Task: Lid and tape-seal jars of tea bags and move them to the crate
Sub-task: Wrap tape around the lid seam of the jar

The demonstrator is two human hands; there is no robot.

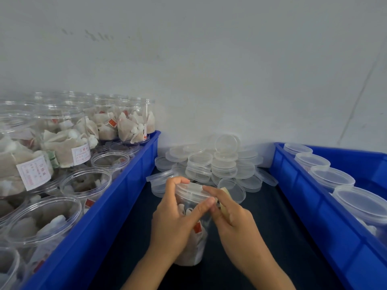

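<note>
the left hand [176, 218] gripped the jar [191, 233] of tea bags, which stood on the dark desk [261, 237] between two blue crates, its lid [189, 190] already on. the right hand [232, 216] pinched a tape roll [224, 200] against the jar's rim. a heap of loose lids [211, 164] lay just behind. the left crate [100, 206] held open jars of tea bags; the right crate [326, 206] held lidded ones.
</note>
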